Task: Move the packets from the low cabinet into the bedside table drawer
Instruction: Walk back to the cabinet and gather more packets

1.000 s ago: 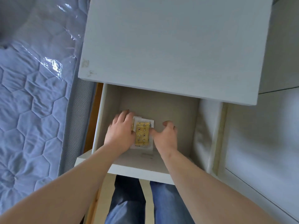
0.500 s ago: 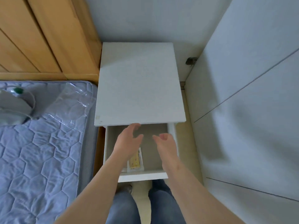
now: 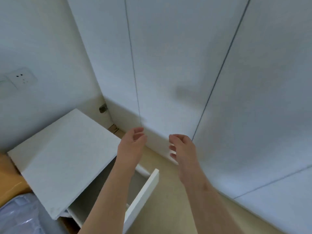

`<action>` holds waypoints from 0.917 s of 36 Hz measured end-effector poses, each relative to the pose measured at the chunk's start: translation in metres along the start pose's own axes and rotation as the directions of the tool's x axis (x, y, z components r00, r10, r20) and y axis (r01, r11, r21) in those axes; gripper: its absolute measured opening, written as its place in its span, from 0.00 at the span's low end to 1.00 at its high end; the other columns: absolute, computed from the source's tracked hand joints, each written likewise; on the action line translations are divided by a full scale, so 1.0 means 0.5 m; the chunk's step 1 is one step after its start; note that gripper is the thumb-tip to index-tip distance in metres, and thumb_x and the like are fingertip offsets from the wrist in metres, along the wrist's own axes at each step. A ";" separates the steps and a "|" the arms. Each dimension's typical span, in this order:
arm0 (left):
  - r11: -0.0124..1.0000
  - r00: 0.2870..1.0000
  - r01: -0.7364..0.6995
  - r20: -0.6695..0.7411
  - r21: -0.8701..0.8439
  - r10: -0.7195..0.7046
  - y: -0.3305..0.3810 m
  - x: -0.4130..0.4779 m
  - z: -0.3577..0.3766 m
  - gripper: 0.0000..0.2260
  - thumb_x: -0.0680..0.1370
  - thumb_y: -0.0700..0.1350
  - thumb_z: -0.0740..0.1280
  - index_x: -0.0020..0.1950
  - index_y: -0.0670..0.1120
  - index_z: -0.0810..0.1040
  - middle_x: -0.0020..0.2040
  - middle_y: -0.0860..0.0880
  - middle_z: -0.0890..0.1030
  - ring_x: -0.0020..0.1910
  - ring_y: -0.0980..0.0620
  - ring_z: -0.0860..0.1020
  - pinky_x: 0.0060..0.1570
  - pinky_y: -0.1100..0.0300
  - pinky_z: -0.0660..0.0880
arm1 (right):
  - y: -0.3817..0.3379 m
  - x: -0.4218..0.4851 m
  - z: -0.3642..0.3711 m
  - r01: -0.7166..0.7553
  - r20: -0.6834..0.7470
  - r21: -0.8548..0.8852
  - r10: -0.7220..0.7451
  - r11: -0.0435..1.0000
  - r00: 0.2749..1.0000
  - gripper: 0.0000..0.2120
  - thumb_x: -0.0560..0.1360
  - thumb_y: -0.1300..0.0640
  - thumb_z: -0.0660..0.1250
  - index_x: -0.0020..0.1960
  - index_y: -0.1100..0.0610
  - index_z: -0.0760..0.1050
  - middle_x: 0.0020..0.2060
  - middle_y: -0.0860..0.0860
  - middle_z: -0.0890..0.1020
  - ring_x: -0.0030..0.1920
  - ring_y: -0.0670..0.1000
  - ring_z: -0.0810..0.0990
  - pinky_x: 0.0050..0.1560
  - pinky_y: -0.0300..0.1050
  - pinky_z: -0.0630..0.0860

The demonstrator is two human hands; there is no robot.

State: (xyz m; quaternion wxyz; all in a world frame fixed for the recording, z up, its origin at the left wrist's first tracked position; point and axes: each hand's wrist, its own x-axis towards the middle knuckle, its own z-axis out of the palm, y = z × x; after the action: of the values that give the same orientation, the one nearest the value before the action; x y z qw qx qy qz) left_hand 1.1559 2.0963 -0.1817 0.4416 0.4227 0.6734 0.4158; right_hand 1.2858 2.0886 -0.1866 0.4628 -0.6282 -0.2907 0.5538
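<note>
The white bedside table (image 3: 64, 149) stands at the lower left with its drawer (image 3: 143, 193) pulled open; my left forearm hides the drawer's inside, so no packets show. My left hand (image 3: 133, 142) is raised above the drawer's far end, empty, fingers loosely curled and apart. My right hand (image 3: 183, 147) hovers to its right, in front of the white cabinet doors (image 3: 185, 73), also empty with fingers apart. Neither hand touches anything.
White cabinet doors with thin vertical seams fill the right and upper view. A wall socket (image 3: 22, 78) sits on the left wall. A corner of the plastic-wrapped mattress (image 3: 18, 215) and the wooden bed frame (image 3: 10, 179) lie at lower left. Beige floor (image 3: 168, 200) runs beside the drawer.
Both hands let go of the yellow packet in the drawer and rose out of it. My view swung up and right toward the white cabinet doors.
</note>
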 end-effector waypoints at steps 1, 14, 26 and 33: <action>1.000 0.999 -0.019 0.041 -0.002 0.019 0.016 -0.015 0.029 0.11 0.78 0.43 0.64 0.59 0.52 0.75 0.52 0.54 0.78 0.51 0.53 0.76 0.51 0.59 0.72 | -0.008 -0.011 -0.035 0.012 -0.041 0.029 -0.011 0.999 0.999 0.03 0.75 0.57 0.65 0.43 0.51 0.73 0.41 0.47 0.76 0.45 0.48 0.75 0.53 0.46 0.74; 0.984 0.785 -0.178 0.600 -0.024 0.157 0.138 -0.390 0.564 0.08 0.77 0.42 0.64 0.53 0.54 0.76 0.46 0.53 0.80 0.52 0.51 0.78 0.58 0.53 0.73 | 0.006 -0.241 -0.669 0.239 -0.562 0.279 -0.043 0.930 0.826 0.01 0.76 0.57 0.65 0.45 0.52 0.74 0.45 0.49 0.78 0.47 0.49 0.76 0.49 0.43 0.73; 0.984 0.314 -0.179 0.947 -0.012 0.069 0.145 -0.963 1.052 0.07 0.77 0.41 0.64 0.49 0.52 0.77 0.46 0.50 0.80 0.49 0.51 0.78 0.54 0.54 0.74 | 0.135 -0.595 -1.268 0.362 -0.914 0.267 0.116 0.893 0.388 0.02 0.76 0.55 0.64 0.44 0.52 0.74 0.42 0.49 0.77 0.43 0.49 0.74 0.44 0.42 0.71; 0.959 0.025 -0.284 0.999 -0.019 0.028 0.129 -1.237 1.249 0.07 0.77 0.41 0.63 0.46 0.54 0.76 0.45 0.51 0.80 0.51 0.50 0.79 0.54 0.52 0.75 | 0.221 -0.755 -1.480 0.469 -0.954 0.298 0.276 0.832 0.116 0.04 0.76 0.56 0.64 0.43 0.53 0.74 0.40 0.50 0.76 0.42 0.50 0.73 0.43 0.44 0.69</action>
State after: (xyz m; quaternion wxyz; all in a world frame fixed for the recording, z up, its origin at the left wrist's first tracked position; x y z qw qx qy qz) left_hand 1.9161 1.6529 -0.1360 0.6928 0.7017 0.1656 -0.0104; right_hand 1.9015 1.5206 -0.1562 0.7279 -0.6502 0.2171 0.0175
